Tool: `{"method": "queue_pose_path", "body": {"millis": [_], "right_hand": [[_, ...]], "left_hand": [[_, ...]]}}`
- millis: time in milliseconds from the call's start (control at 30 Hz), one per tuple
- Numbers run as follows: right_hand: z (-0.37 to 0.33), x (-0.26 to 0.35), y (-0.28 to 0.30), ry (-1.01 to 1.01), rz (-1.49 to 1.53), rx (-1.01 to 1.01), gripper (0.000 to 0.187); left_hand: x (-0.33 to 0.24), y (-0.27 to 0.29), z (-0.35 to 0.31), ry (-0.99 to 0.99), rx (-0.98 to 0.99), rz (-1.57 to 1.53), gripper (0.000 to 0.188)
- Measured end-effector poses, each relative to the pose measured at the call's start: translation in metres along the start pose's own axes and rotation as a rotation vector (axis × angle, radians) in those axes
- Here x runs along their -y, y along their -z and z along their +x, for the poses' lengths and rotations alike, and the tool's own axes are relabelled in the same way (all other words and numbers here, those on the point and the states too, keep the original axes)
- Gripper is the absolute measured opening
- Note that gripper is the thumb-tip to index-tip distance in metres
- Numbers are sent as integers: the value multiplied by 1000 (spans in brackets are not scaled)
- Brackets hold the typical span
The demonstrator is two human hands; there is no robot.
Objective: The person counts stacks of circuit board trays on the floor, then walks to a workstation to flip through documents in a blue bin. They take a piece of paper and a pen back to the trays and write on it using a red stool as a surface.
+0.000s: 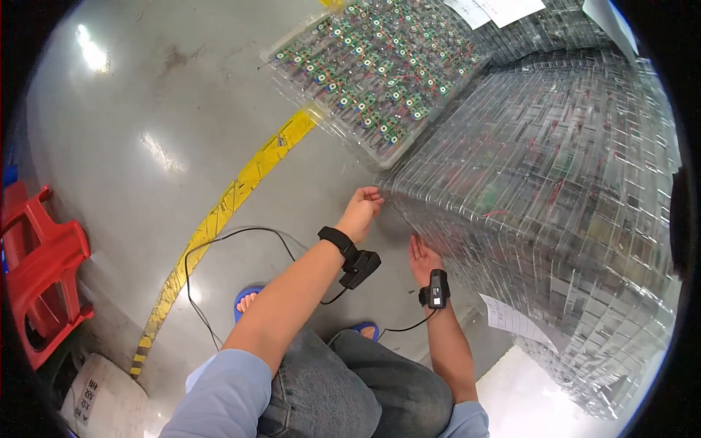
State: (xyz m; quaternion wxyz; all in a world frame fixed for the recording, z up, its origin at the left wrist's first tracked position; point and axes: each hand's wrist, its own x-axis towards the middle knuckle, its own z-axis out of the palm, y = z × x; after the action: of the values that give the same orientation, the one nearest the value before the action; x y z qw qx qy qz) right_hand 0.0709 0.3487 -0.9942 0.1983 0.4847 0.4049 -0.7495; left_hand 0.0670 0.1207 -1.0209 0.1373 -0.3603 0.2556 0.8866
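Evidently, left hand (pixel 362 209), grip unclear, and right hand (pixel 426 261), unclenched, adjoin one tray stack (pixel 526 168).

tray stack (pixel 540 160) | clear plastic, many layers | red and green bits showing through | person's right side

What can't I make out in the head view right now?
Head view:
- Left hand: contact with stacked clear trays, too small at the fingertips.
- Right hand: contact with them, also too small.
- Stacked trays' contents: blurred behind layered plastic.
- Red plastic stool: cut off by the left rim.
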Motion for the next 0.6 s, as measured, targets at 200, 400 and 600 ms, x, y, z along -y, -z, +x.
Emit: {"method": "queue_pose_path", "body": {"millis": [200, 400, 600], "right_hand": [[13, 7, 21, 77, -38, -62, 20], [23, 1, 28, 55, -4, -21, 19], [32, -2, 39, 34, -45, -68, 18]], "left_hand": [[-4, -9, -4, 99, -4, -15, 46], [-1, 0, 0, 104, 8, 26, 42], [0, 2, 7, 139, 50, 91, 35]]}}
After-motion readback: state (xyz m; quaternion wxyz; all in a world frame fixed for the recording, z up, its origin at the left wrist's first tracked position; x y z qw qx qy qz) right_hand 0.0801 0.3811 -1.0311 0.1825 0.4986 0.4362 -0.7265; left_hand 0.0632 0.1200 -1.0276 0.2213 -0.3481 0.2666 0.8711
